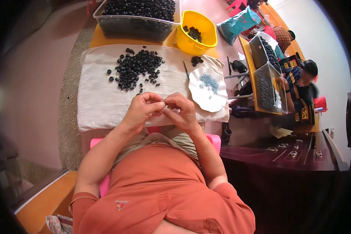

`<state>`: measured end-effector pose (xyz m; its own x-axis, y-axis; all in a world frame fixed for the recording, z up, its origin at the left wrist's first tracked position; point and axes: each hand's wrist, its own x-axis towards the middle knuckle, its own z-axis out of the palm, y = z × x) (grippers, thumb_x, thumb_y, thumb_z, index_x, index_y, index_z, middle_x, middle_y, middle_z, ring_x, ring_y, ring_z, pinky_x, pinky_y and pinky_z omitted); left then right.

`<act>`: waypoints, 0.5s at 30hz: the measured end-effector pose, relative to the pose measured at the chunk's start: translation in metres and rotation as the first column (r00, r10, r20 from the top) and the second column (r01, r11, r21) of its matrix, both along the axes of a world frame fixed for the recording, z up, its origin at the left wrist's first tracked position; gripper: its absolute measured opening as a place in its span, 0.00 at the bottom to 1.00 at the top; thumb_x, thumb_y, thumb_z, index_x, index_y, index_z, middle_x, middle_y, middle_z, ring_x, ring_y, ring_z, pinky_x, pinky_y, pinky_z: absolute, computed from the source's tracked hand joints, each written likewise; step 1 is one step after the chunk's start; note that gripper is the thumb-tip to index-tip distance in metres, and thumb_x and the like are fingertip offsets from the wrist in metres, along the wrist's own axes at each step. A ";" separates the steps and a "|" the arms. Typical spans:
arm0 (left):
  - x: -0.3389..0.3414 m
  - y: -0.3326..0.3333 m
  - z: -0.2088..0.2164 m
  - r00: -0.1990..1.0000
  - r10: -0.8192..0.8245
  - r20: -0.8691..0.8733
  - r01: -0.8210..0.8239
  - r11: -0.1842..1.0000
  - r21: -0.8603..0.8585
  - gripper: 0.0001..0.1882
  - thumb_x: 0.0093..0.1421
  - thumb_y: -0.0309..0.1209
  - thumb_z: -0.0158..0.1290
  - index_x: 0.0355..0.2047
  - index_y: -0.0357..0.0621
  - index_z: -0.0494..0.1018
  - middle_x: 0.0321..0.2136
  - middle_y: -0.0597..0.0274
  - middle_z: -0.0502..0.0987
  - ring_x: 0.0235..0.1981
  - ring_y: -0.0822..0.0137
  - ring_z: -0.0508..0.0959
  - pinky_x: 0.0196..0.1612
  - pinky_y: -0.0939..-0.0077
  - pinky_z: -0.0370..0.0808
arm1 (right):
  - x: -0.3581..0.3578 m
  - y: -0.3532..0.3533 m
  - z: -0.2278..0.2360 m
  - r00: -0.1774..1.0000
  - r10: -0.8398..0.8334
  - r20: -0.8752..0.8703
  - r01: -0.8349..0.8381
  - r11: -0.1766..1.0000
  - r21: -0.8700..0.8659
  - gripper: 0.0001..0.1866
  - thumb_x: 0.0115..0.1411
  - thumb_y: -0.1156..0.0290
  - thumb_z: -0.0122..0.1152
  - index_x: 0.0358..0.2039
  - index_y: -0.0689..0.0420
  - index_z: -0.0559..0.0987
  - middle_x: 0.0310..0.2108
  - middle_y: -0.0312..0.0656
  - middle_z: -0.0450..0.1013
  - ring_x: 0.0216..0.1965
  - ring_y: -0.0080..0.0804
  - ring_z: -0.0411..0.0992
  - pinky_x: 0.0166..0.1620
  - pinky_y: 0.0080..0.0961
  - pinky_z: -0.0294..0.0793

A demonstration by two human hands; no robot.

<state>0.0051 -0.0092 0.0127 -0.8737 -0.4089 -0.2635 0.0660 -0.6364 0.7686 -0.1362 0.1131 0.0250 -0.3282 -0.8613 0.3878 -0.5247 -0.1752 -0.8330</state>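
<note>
My left hand [143, 112] and my right hand [181, 112] meet over the near part of a white cloth [99, 103]. Their fingertips pinch together around something too small to make out. Just beyond them lies a loose heap of small round black parts [134, 70], some showing holes. To the right, a white wavy-edged plate [201, 102] holds small clear bluish pieces [209, 83]. A thin dark pointed tool [186, 69] lies by the plate's left rim. Several black parts [196, 60] form a small cluster above the plate.
Behind the cloth stand a clear plastic bin [136, 29] full of black parts and a yellow basin [199, 46] with some inside. On the right, two people sit by another table with clear bins [270, 87] and a teal sack [238, 24]. A dark purple panel [257, 152] lies nearer.
</note>
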 end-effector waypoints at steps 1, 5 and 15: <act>0.000 0.000 -0.001 1.000 -0.006 -0.003 0.006 1.000 0.004 0.10 0.59 0.27 0.58 0.41 0.40 0.73 0.33 0.65 0.77 0.32 0.75 0.77 0.37 0.80 0.77 | 0.000 0.003 0.003 0.999 -0.007 -0.037 0.007 1.000 0.021 0.10 0.51 0.80 0.69 0.35 0.61 0.79 0.32 0.39 0.74 0.27 0.20 0.69 0.29 0.17 0.68; -0.001 0.000 0.000 1.000 0.021 -0.007 -0.021 1.000 0.019 0.09 0.58 0.26 0.59 0.39 0.41 0.74 0.31 0.66 0.78 0.31 0.76 0.77 0.37 0.80 0.77 | -0.026 0.024 0.018 0.971 -0.077 -0.226 0.100 0.991 0.092 0.11 0.51 0.82 0.69 0.35 0.63 0.78 0.33 0.42 0.75 0.28 0.24 0.73 0.30 0.19 0.73; -0.003 0.005 -0.004 1.000 0.012 -0.014 -0.012 1.000 0.011 0.07 0.59 0.25 0.59 0.38 0.40 0.76 0.30 0.67 0.77 0.30 0.77 0.77 0.36 0.80 0.78 | -0.110 0.068 0.023 0.558 -0.221 -0.800 0.667 0.693 0.274 0.09 0.55 0.68 0.61 0.32 0.58 0.82 0.33 0.49 0.77 0.33 0.49 0.77 0.39 0.40 0.75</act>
